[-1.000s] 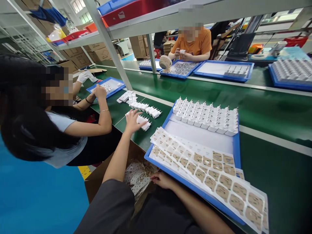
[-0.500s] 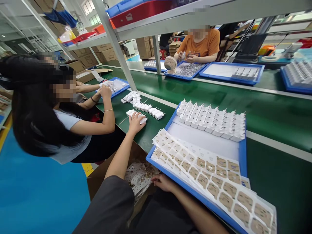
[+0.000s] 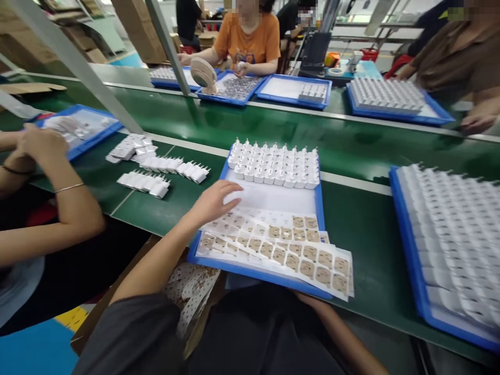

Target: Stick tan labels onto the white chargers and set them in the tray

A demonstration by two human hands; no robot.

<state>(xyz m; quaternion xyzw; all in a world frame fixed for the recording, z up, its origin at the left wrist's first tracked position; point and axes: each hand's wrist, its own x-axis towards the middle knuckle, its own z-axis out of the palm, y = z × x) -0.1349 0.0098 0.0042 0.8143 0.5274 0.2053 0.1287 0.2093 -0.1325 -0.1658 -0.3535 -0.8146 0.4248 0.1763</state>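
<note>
My left hand [image 3: 217,201] hovers over the left side of a blue tray [image 3: 321,203], fingers stretched and thumb apart, with nothing in it. Packed rows of white plug adapters [image 3: 275,165], pins up, fill the tray's far end. Overlapping sheets of tan stickers [image 3: 308,258] lie across the near end, hanging over its right corner. Left of the tray, loose white adapters [image 3: 144,183] lie in short rows on the green table. My right forearm [image 3: 338,328] reaches beneath the tray's near edge; the fingers of that hand are hidden.
A second blue tray [image 3: 410,260] full of white adapters stands at the right. A cardboard box [image 3: 97,317] with used backing sheets [image 3: 193,297] sits below the table edge. One co-worker's arm [image 3: 74,208] is at the left; others sit across the table. A slanted shelf post [image 3: 97,78] rises at left.
My left hand has left the loose white adapters and moved right, over the tray. My view has swung right, bringing the full tray there into sight. My right hand's fingers have become hidden.
</note>
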